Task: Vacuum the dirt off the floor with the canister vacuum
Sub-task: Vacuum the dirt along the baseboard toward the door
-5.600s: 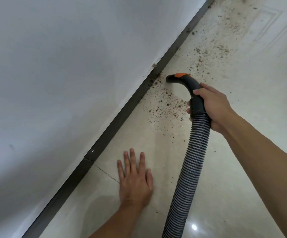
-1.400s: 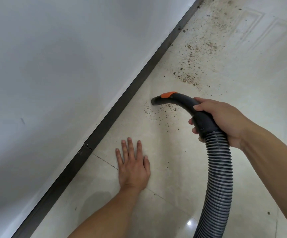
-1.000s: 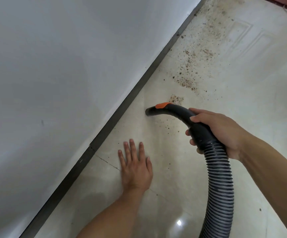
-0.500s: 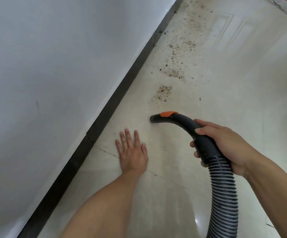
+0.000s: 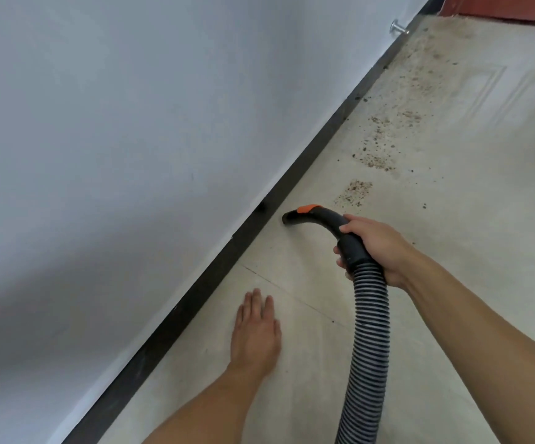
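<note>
My right hand [image 5: 376, 249] grips the black curved handle [image 5: 327, 221] of the vacuum hose, which carries an orange button. Its open mouth points left at the floor beside the dark baseboard. The ribbed grey hose [image 5: 367, 347] runs down out of the frame's bottom edge. The canister is out of sight. My left hand [image 5: 256, 331] lies flat on the pale tile floor, fingers straight, below and left of the handle. Brown dirt [image 5: 354, 192] lies in a small patch just beyond the handle, and more dirt specks [image 5: 378, 160] trail up along the wall.
A white wall [image 5: 131, 139] with a black baseboard [image 5: 259, 225] runs diagonally at left. A metal door stop [image 5: 399, 27] sticks out of the wall at the top. A reddish strip [image 5: 500, 6] crosses the top right. A tile joint [image 5: 291, 298] crosses near my left hand.
The hose mouth has swept back toward me and to the baseboard, and the dirt near it is gone. My left hand has slid back along the floor. The view now reaches further along the wall.
</note>
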The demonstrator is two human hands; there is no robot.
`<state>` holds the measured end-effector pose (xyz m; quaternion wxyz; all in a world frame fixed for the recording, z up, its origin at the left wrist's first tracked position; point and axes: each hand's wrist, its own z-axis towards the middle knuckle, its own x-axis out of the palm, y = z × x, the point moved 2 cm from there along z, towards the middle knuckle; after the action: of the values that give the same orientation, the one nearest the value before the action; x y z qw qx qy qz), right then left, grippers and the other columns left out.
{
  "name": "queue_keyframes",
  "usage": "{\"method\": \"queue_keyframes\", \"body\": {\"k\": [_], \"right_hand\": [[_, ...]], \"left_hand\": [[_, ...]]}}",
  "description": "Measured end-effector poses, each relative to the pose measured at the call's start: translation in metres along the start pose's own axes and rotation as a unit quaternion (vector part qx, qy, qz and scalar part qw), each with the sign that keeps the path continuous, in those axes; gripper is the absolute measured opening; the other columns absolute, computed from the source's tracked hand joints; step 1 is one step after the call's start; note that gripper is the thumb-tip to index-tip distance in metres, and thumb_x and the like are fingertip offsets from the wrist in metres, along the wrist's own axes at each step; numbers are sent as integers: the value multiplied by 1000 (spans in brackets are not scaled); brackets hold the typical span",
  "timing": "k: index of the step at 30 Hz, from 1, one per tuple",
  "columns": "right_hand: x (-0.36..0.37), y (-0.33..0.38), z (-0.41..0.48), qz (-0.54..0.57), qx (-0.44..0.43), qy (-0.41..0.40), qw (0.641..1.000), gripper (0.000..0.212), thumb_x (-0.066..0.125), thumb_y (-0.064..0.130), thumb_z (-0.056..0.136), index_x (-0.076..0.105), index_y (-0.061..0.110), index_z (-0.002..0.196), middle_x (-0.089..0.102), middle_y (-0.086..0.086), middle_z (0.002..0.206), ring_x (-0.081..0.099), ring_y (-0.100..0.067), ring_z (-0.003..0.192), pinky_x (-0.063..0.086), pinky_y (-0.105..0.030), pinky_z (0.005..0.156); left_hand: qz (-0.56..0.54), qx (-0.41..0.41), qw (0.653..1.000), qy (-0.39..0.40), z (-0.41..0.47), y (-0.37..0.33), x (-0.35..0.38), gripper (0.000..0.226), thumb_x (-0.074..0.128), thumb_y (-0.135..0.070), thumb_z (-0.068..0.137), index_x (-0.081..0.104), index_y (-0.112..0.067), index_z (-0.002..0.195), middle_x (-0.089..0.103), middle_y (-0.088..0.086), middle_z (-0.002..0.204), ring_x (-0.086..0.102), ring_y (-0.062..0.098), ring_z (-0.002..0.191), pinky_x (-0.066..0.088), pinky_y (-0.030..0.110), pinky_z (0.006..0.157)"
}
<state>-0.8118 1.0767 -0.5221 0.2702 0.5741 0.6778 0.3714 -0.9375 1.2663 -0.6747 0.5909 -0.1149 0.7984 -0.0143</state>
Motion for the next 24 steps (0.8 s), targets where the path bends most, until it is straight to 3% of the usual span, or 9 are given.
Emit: {"method": "queue_keyframes", "body": {"k": [8,18,24], "right_hand": [[8,-8,-2,-19,13,35,999,44,54,22,98,47,32,140,67,-18,80,64,-29,59,51,-33,49],[-25,-15,-19,-87,55,119,988,40,52,24,98,53,32,137,68,-16,83,63,-25,60,51,-33,51],[-9,-23,-26,-131,65,181,973,41,52,24,98,53,31,139,68,-17,84,64,-26,62,51,-32,50]], "left_hand": [[-20,-50,998,17,-33,28,-2,58,22,-38,104,5,-17,155,-7,9,162,-8,23,149,4,36,120],[-24,-126,992,-12,-60,53,12,65,24,-50,101,12,-14,154,-4,13,162,-7,28,149,3,37,121],[-36,-190,981,-14,-75,68,15,68,25,-54,100,13,-15,154,1,13,162,-1,29,149,9,40,121]]}}
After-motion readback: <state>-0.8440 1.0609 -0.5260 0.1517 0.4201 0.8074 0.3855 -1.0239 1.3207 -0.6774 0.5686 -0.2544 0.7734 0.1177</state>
